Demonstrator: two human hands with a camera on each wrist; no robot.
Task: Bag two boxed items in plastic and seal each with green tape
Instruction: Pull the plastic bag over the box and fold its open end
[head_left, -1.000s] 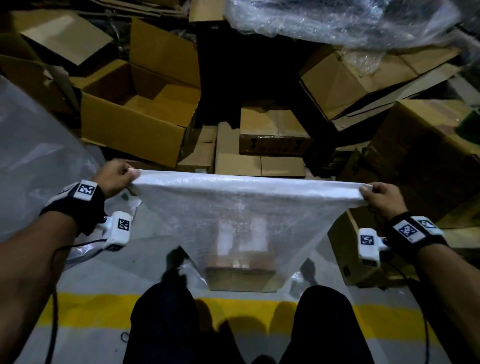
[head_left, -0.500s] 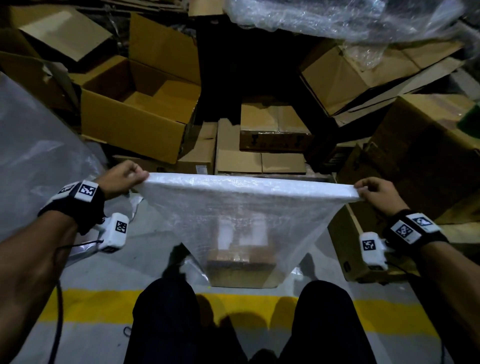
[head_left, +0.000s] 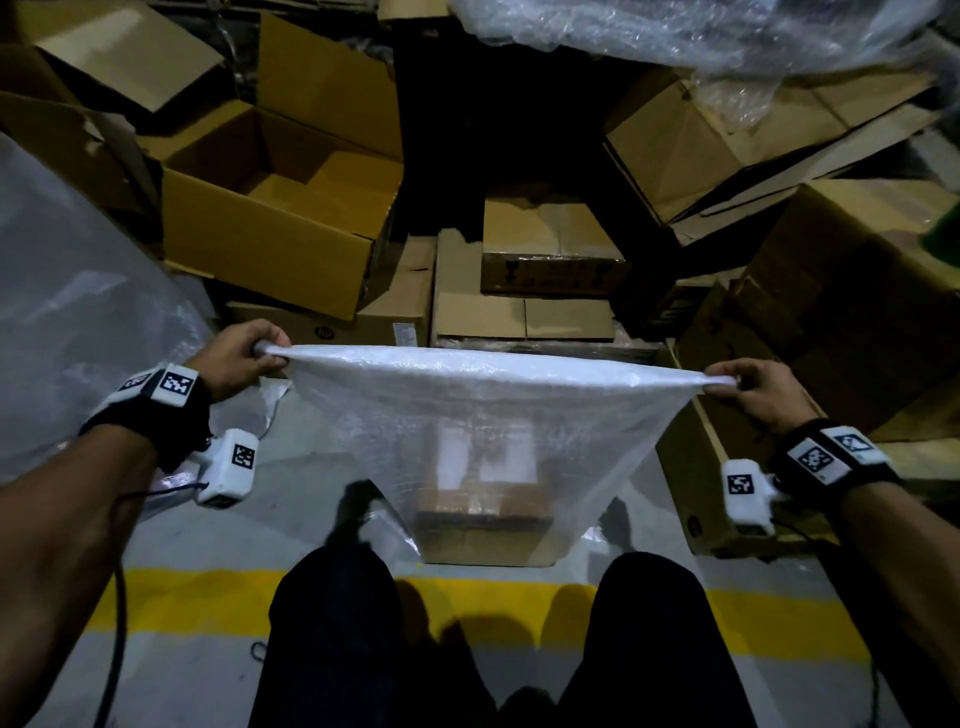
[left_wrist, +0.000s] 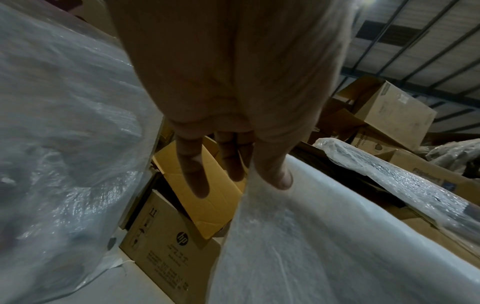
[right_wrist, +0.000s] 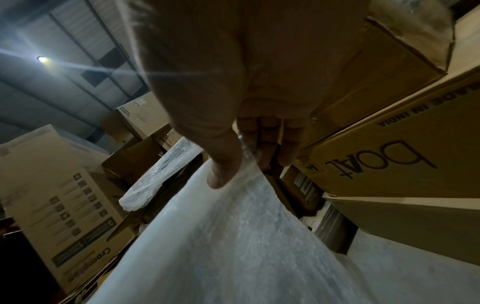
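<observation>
Left hand (head_left: 236, 358) and right hand (head_left: 756, 387) each pinch top corner of plastic bag (head_left: 483, 415); we hold mouth stretched taut. Cardboard box (head_left: 483, 512) sits at bag bottom, above floor. First item bagged, we judge; sealing pending, no green tape clearly visible, second item untouched.

Cardboard boxes (head_left: 270, 228) on grey floor (head_left: 291, 499)

Plastic bag (head_left: 483, 410): thin, translucent, finely textured film w/ soft sheen. Boxed item (head_left: 485, 512) inside: matt brown cardboard, pale paper labels. Surrounding cartons (head_left: 270, 234): matt corrugated cardboard. Bubble wrap (head_left: 701, 31), upper right: glossy, crinkled. Floor (head_left: 291, 499): smooth grey concrete.
</observation>
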